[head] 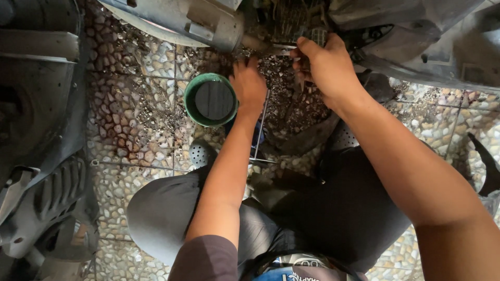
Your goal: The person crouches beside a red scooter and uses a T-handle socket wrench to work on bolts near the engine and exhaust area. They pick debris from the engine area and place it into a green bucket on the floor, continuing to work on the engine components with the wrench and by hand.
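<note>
Crouching over the pebbled floor, the person's right hand pinches a thin grimy metal part just right of the grey steel cylinder; it looks stiff, greasy, best gripped endwise. Left hand, fingers curled, grip unclear, hovers beside the round green tin.

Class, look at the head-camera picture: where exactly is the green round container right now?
The green round container stands on the pebble-patterned floor, left of centre in the head view, right beside the person's left hand and below the grey metal cylinder.
</note>
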